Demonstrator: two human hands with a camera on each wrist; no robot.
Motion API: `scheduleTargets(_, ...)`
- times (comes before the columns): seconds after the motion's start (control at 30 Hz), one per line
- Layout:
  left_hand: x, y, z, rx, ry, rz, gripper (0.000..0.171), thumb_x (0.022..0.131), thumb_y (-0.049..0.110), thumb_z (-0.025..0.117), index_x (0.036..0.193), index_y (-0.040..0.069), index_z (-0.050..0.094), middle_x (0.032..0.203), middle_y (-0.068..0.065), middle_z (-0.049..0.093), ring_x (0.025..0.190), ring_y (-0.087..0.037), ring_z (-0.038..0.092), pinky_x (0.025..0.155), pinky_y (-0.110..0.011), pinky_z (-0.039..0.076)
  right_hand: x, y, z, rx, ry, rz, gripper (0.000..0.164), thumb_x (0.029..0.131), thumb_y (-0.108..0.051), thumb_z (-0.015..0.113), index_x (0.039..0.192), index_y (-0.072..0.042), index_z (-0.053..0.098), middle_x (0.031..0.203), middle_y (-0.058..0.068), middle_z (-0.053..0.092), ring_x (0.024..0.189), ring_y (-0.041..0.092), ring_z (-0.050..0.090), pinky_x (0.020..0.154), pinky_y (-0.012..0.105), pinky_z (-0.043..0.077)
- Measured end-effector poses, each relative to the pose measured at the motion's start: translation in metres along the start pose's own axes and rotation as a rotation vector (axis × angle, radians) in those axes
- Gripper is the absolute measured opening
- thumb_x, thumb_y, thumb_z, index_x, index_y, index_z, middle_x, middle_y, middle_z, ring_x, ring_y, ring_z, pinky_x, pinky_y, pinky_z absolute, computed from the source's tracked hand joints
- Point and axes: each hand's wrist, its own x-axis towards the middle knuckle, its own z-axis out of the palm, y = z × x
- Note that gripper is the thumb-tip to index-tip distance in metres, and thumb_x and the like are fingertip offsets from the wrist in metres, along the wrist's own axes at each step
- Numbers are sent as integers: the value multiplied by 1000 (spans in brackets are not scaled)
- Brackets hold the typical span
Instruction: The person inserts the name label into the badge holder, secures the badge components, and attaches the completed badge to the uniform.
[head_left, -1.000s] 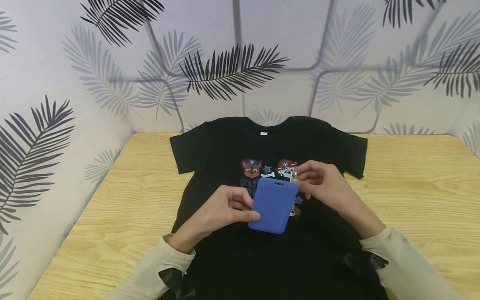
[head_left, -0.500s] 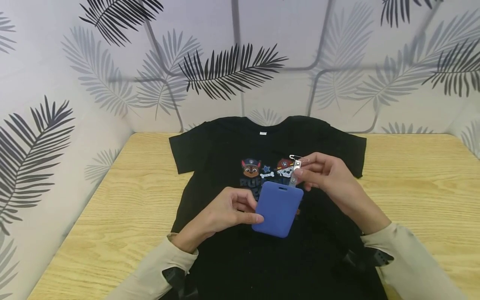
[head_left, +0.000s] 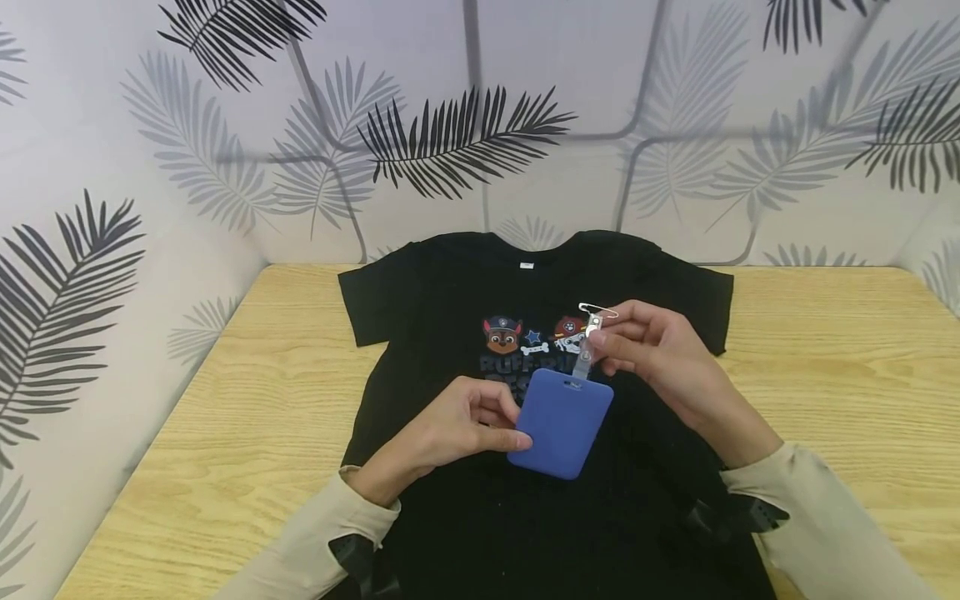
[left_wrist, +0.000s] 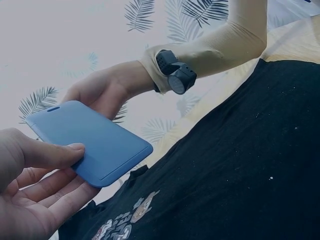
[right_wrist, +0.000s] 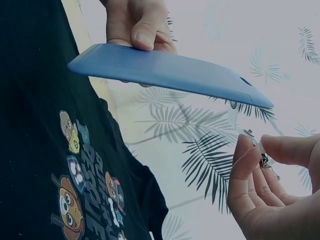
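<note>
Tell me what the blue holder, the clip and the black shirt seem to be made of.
Holder: probably plastic with a satin finish; its face is smooth and its edges neatly rounded. Clip: likely polished metal, as it gleams silver; its strap looks see-through, perhaps soft vinyl. Shirt: matte fabric, possibly cotton, since it lies flat without shine.

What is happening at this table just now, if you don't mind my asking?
A person is holding a blue badge holder in the air above a black T-shirt, which lies spread, printed side up, on a wood-grain table. The left hand grips the holder by its edge, thumb on the blue face. The right hand pinches a metal clip, whose clear strap runs to the holder's slotted end.
</note>
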Motion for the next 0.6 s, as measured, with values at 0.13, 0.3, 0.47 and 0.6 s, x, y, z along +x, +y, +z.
scheduleTargets(0.13, 0, -1, 0, -3, -2, -2, 13, 80, -2, 75, 85, -5, 63, 78, -7, 70, 72, -14, 66, 67, -25, 52, 0, -1, 0, 54, -13, -10, 18, 94, -10, 63, 107, 0, 57, 91, 3, 71, 75, 16, 62, 71, 24, 55)
scheduleTargets(0.3, 0, -2, 0, -7, -6, -6, 13, 80, -2, 75, 85, -5, 63, 79, -8, 70, 73, -14, 67, 67, -25, 53, -1, -1, 0, 78, -27, -18, 16, 94, -9, 62, 107, 0, 57, 91, 3, 71, 74, 15, 62, 70, 23, 55)
scheduleTargets(0.47, -1, -2, 0, -4, -1, -8, 13, 80, -2, 75, 85, -5, 63, 80, -7, 70, 73, -14, 67, 67, -25, 53, -2, -2, 1, 85, -28, -24, 17, 94, -9, 62, 108, 1, 57, 91, 4, 70, 75, 15, 61, 71, 23, 55)
scheduleTargets(0.6, -1, -3, 0, 6, -2, -5, 13, 80, -3, 75, 86, -5, 63, 78, -5, 68, 72, -13, 65, 68, -25, 53, -2, -2, 1, 88, -20, -22, 18, 94, -9, 62, 108, 1, 56, 92, 4, 70, 75, 15, 61, 71, 23, 55)
